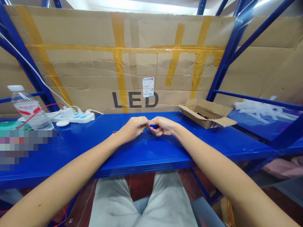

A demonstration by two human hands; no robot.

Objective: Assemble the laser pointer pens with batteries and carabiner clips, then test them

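Note:
Both my hands meet over the middle of the blue shelf top. My left hand is closed, with a ring on one finger, and pinches one end of a small blue object. My right hand is curled round the other end of the same small blue object. The piece is mostly hidden by my fingers, so I cannot make out what it is. A dark thin part lies on the shelf just under my hands.
An open cardboard box with small items stands at the right. A white power strip with plugs, a plastic water bottle and a red wire lie at the left. A taped cardboard sheet marked LED stands behind. White plastic pieces lie far right.

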